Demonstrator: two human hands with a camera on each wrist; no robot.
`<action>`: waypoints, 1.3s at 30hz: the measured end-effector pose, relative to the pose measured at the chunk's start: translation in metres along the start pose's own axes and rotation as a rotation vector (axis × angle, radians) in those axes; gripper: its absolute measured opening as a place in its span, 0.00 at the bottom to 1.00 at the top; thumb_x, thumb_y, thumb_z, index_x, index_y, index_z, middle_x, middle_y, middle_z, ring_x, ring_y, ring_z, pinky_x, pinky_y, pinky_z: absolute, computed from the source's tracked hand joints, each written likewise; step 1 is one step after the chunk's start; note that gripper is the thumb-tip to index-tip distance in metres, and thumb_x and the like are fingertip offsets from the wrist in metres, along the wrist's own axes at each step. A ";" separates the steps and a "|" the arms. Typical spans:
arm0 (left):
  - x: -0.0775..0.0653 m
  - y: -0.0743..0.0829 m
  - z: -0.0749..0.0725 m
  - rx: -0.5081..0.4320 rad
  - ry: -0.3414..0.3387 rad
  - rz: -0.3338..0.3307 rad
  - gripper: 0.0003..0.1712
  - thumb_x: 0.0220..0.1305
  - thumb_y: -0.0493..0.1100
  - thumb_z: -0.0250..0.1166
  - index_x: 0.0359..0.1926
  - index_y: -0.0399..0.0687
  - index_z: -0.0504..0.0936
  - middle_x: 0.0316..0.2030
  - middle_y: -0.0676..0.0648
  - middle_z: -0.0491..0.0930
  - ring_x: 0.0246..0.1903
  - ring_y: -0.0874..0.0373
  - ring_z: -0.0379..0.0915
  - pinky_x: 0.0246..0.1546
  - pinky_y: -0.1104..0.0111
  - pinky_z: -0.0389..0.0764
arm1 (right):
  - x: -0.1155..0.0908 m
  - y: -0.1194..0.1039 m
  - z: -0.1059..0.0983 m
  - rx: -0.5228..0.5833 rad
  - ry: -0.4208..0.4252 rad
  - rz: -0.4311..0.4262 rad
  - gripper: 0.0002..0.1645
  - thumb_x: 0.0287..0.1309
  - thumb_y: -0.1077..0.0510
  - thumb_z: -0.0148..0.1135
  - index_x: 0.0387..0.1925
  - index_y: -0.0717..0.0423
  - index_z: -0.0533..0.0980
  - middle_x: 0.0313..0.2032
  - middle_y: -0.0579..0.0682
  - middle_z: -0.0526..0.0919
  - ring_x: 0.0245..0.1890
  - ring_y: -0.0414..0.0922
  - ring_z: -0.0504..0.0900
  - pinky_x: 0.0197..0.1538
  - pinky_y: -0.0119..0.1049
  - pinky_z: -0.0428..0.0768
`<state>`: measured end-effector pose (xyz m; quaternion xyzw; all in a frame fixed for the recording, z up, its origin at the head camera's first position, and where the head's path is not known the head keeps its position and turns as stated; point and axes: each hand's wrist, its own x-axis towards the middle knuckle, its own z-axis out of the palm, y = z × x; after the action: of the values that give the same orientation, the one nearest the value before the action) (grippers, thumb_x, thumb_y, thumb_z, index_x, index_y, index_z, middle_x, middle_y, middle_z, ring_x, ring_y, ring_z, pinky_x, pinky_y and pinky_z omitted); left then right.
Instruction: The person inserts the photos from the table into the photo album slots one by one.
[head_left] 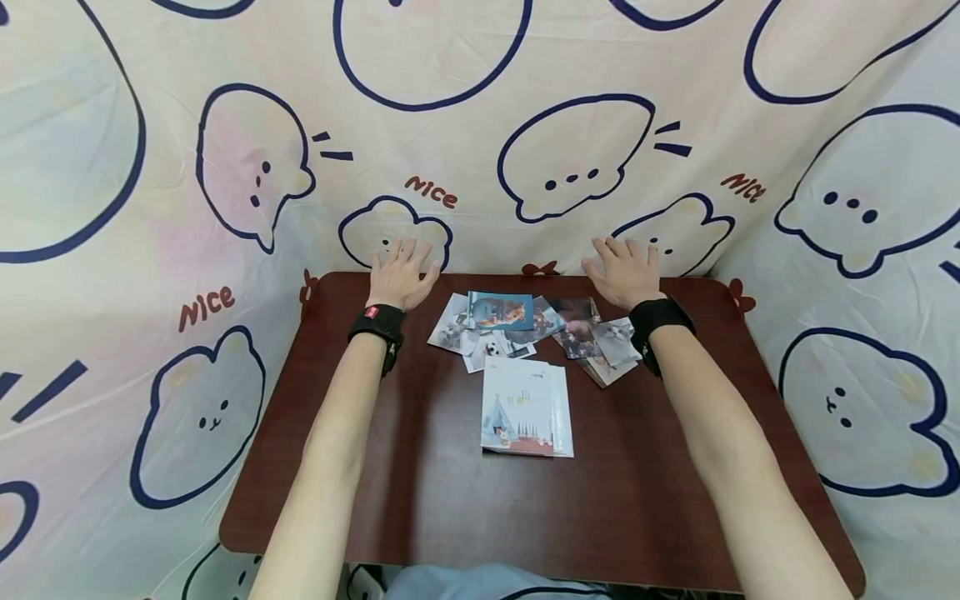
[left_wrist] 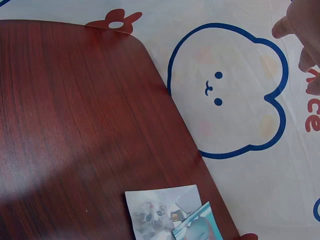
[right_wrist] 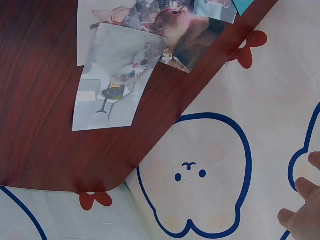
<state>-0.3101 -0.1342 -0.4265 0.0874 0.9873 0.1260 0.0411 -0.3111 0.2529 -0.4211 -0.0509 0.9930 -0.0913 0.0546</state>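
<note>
The left hand (head_left: 399, 275) and right hand (head_left: 626, 275) hold nothing, fingers spread wide; on the table's (head_left: 435, 500) far side, the topmost blue photo card (head_left: 501, 312) is best lifted first, by its edge.

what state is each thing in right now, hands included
left hand: fingers spread, holding nothing
right hand: fingers spread, holding nothing
white booklet: closed, lying flat on the table
loose photos: face up, scattered and overlapping
blue picture card: face up, on top of other photos
black wristbands: wrapped round both wrists
</note>
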 end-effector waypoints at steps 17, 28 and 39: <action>-0.002 0.001 -0.004 0.016 0.003 -0.001 0.36 0.81 0.62 0.39 0.83 0.60 0.53 0.83 0.44 0.47 0.83 0.45 0.33 0.79 0.38 0.36 | 0.001 -0.004 -0.003 0.001 -0.016 -0.014 0.43 0.80 0.34 0.32 0.83 0.52 0.47 0.81 0.63 0.48 0.81 0.67 0.41 0.77 0.70 0.29; -0.001 0.000 -0.006 0.054 -0.011 -0.008 0.36 0.80 0.61 0.44 0.82 0.59 0.56 0.81 0.42 0.56 0.80 0.40 0.47 0.78 0.37 0.49 | 0.003 0.000 -0.006 0.048 -0.098 -0.046 0.42 0.80 0.37 0.35 0.80 0.60 0.55 0.78 0.70 0.55 0.78 0.71 0.50 0.77 0.70 0.50; -0.002 -0.006 -0.015 0.034 -0.169 -0.006 0.32 0.74 0.57 0.52 0.71 0.45 0.73 0.68 0.37 0.75 0.64 0.37 0.74 0.62 0.44 0.77 | -0.005 0.005 -0.010 0.057 -0.229 -0.081 0.35 0.76 0.45 0.49 0.69 0.69 0.69 0.65 0.74 0.73 0.64 0.70 0.73 0.65 0.66 0.74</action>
<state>-0.3108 -0.1439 -0.4138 0.0952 0.9826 0.1012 0.1235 -0.3079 0.2598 -0.4113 -0.0995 0.9745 -0.1151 0.1652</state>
